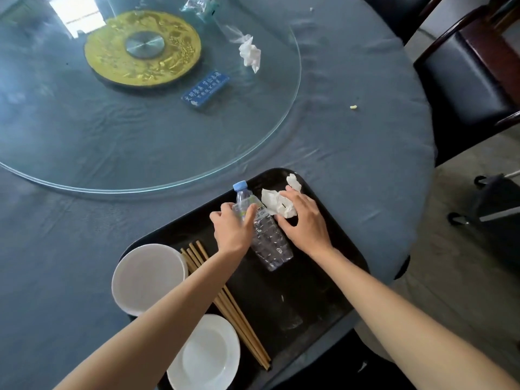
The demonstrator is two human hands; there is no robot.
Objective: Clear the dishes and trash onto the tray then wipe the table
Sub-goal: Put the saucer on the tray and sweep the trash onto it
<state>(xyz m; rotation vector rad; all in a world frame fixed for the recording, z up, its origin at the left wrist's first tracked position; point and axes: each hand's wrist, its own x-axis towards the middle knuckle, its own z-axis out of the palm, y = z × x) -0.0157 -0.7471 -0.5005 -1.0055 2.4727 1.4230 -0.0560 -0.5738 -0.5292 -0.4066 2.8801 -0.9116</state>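
My left hand (233, 229) wraps around the bottle (264, 235) lying on the tray (318, 302); my right hand (305, 220) presses loosely on crumpled tissue (277, 205) beside it.

On the black plastic tray (332, 299), the clear plastic water bottle (267, 235) lies between the left hand (233, 226) and right hand (302, 220). Crumpled white tissue (277, 202) sits under the right hand; brown wooden chopsticks (230, 308), white round bowl (149, 278) and white round plate (205, 353) lie behind the left hand.
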